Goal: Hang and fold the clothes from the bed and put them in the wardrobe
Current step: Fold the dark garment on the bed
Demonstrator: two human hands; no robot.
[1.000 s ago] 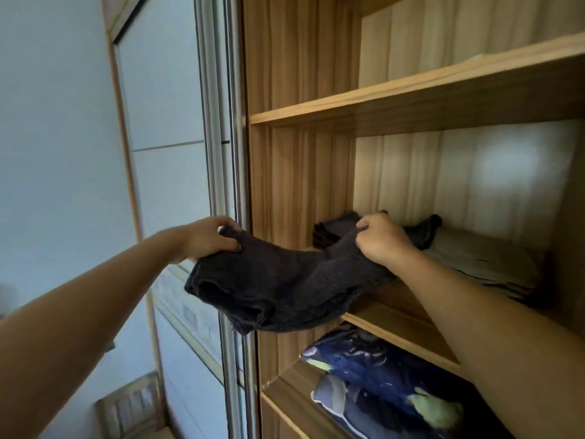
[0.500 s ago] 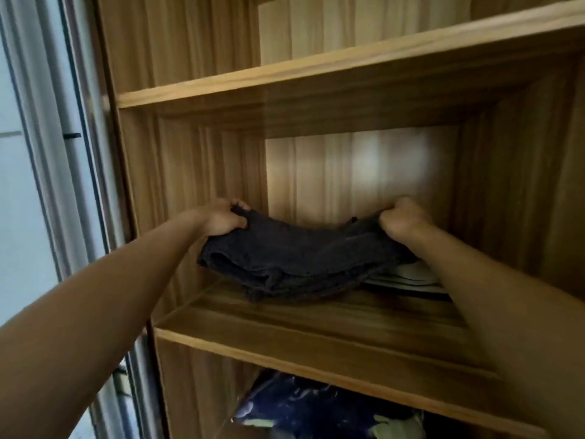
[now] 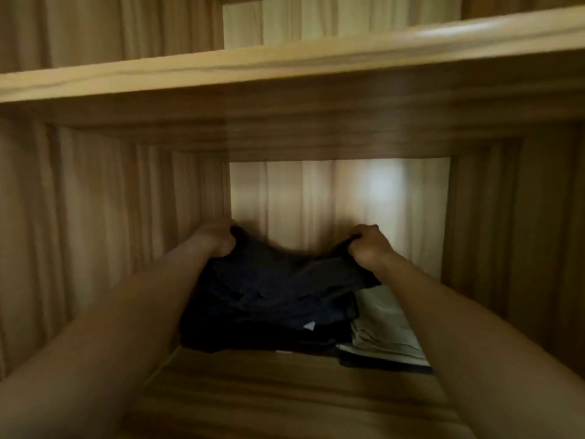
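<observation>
Wardrobe (image 3: 95, 232): wood-grain compartment filling the whole view, side walls at 9 and 3 o'clock, a paler back panel at centre with a patch of light on it.

Upper shelf (image 3: 285, 68): light wooden board running across at 12 o'clock, its underside in shadow.

Lower shelf (image 3: 285, 391): wooden board at 6 o'clock, bearing the clothes towards its back.

Dark garment (image 3: 278, 280): folded, near-black cloth at centre, inside the compartment above the lower shelf. It sags between the two hands, and its underside rests on a dark pile (image 3: 253, 337); where one ends and the other begins is hard to tell.

Pale folded clothes (image 3: 383, 327): a cream stack at 4 o'clock from centre, touching the right side of the dark pile.

Left hand (image 3: 215, 239): at 10 o'clock from centre, fingers curled tight round the garment's far left corner.

Right hand (image 3: 370, 248): at 2 o'clock from centre, fingers curled, gripping the garment's far right corner and lifting that edge.

White tag (image 3: 309, 326): a small patch on the dark cloth, just below centre.
</observation>
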